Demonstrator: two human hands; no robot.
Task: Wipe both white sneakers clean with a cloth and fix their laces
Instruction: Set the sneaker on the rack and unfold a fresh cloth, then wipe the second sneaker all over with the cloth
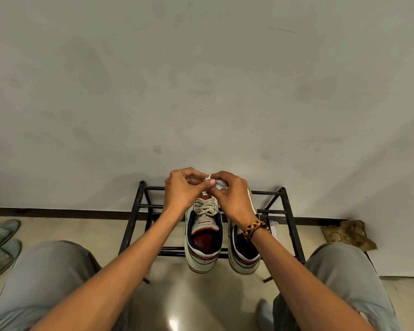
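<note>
The person sits facing a black metal shoe rack (139, 206) that stands against a pale wall (201, 80). Two white sneakers rest side by side on the rack's top bars, heels toward the person and hanging a little over the front bar. The left sneaker (203, 237) shows its laces (204, 207), tongue and red insole plainly. The right sneaker (243, 249) is partly hidden behind the right wrist, which wears a braided bracelet (255, 229).

Both hands meet over the toe end of the sneakers, near the rack's back bar. The left hand (182, 189) has its fingers curled, its thumb and fingertips pinching a white lace end. The right hand (230, 194) is curled too, pinching the lace from the other side, with a small wad of white cloth (220, 183) showing between its fingers. Which sneaker the pinched lace belongs to cannot be told, though the hands sit just above the left sneaker's lacing.

On the floor at the far left lie green slippers (0, 244). At the right, beside the wall, lies a crumpled brown rag (347, 234). The person's knees in grey trousers (46, 271) frame the view.
</note>
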